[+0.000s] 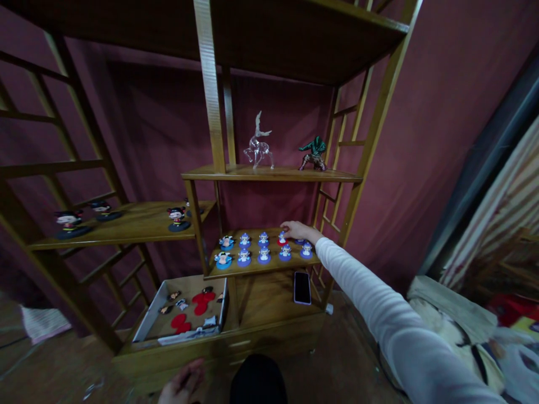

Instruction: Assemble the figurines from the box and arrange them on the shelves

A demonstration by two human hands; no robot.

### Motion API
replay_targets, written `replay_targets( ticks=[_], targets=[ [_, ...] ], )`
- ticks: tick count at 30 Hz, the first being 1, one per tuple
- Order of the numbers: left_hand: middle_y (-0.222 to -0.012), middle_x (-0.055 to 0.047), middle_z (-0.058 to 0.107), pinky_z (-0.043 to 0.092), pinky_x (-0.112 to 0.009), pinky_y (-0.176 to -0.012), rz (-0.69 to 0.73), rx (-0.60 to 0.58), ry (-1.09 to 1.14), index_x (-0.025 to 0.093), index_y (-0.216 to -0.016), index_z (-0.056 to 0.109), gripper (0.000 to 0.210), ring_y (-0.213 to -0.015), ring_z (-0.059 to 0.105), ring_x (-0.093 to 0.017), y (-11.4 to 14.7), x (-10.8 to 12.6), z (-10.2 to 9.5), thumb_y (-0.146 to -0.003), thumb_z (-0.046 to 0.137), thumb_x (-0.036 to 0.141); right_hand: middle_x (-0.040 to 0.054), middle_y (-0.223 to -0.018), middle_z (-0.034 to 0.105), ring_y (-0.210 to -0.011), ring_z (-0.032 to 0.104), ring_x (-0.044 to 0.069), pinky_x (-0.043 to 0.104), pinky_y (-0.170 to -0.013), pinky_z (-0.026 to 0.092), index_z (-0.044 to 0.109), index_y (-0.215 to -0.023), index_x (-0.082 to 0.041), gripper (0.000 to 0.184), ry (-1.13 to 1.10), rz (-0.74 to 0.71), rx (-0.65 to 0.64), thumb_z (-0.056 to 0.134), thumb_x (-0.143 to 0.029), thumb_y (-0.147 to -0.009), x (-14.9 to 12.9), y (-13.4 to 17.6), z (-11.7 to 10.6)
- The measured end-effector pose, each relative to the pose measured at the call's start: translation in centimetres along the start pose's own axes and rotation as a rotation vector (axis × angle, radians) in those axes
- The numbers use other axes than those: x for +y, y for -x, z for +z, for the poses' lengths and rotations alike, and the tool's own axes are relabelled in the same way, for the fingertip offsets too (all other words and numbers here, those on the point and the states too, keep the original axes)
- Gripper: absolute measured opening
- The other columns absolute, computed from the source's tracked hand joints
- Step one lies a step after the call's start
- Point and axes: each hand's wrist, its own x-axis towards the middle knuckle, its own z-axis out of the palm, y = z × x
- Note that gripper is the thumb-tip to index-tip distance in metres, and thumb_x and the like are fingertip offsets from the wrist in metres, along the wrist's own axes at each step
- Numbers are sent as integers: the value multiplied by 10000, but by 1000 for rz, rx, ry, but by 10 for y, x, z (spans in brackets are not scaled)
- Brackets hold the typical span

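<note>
My right hand reaches onto the low middle shelf. Its fingertips close on the top of a small figurine with a red base. Around it, two rows of small figurines stand upright: most are purple and white like this purple-based figurine, and at the left end are blue-based ones such as this figurine. Another purple figurine is partly hidden by my hand. Low in the view, my left hand hangs in front of the cabinet, dim and slightly blurred, fingers loosely bent with nothing visible in them.
A clear deer figure and a green-hooded figure stand on the shelf above. Black-haired dolls occupy the left shelf. Below are an open box with red pieces and small figures, and a phone. Bags lie at right.
</note>
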Motion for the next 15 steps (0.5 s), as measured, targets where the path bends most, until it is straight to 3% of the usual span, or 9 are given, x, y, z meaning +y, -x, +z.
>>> replay_targets(
  ticks=[4, 7, 10, 15],
  targets=[
    [-748, -37, 710, 532, -320, -751, -39, 18, 37, 187, -705, 664, 221, -753, 669, -234, -1, 0, 0, -513, 747, 261, 33, -915, 688, -827, 620, 141, 222, -738, 450, 636, -1027, -189, 285, -132, -58, 78, 580, -255, -756, -1, 21, -15],
    [-743, -32, 707, 531, -322, -761, -47, 41, 42, 186, -702, 661, 178, -741, 670, -226, -1, 2, 1, -539, 724, 216, 18, -899, 692, -807, 620, 132, 210, -712, 452, 639, -1019, -187, 295, -202, -96, -38, 598, -292, -746, -4, 39, -10],
    [-743, -30, 707, 531, -329, -765, -39, 38, 32, 182, -713, 667, 183, -734, 667, -227, 1, 5, 2, -537, 711, 193, 8, -902, 690, -798, 616, 139, 208, -694, 446, 640, -1033, -205, 347, -123, -118, -130, 648, -255, -690, -10, 48, 2],
    [-720, -27, 706, 534, -327, -753, -19, 19, -22, 188, -691, 667, 176, -745, 667, -239, 4, 5, 2, -519, 703, 182, 1, -875, 693, -777, 612, 158, 206, -651, 422, 674, -965, -236, 322, 84, -129, -156, 650, -193, -647, -23, 49, 13]
  ],
)
